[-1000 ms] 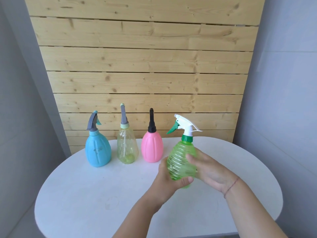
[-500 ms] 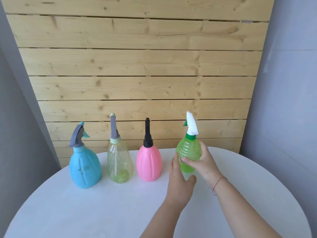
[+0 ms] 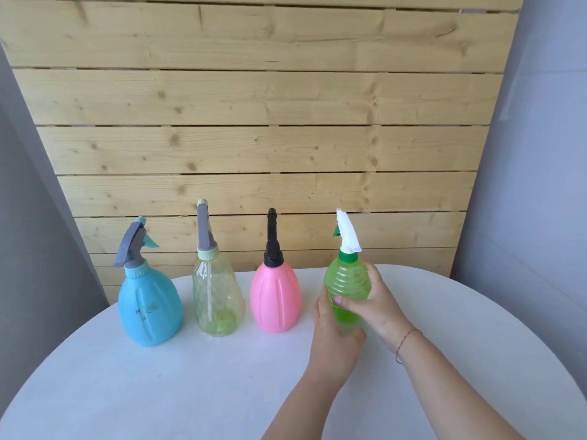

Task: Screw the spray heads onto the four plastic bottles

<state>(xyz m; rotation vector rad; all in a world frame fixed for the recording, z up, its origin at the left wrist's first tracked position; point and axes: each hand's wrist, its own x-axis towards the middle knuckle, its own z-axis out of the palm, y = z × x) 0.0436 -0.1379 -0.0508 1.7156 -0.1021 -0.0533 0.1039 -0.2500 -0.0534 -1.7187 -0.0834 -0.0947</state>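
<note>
Four spray bottles stand in a row at the back of the white round table (image 3: 158, 392). From the left: a blue bottle (image 3: 149, 308) with a grey head, a clear yellowish bottle (image 3: 217, 300) with a grey head, a pink bottle (image 3: 274, 298) with a black head. At the right end stands the ribbed green bottle (image 3: 347, 282) with a white spray head (image 3: 347, 231) on a green collar. My left hand (image 3: 332, 344) wraps its lower part from the front. My right hand (image 3: 378, 304) grips its right side, thumb across the front. The bottle's base is hidden by my hands.
A wall of pale wooden planks (image 3: 254, 122) rises right behind the table. Grey walls (image 3: 540, 185) close in on both sides. The table's rim curves away at the left and right.
The green bottle, held up and tilted near me a second ago, has moved back and down into line with the other three, upright, its spray head turned to point away.
</note>
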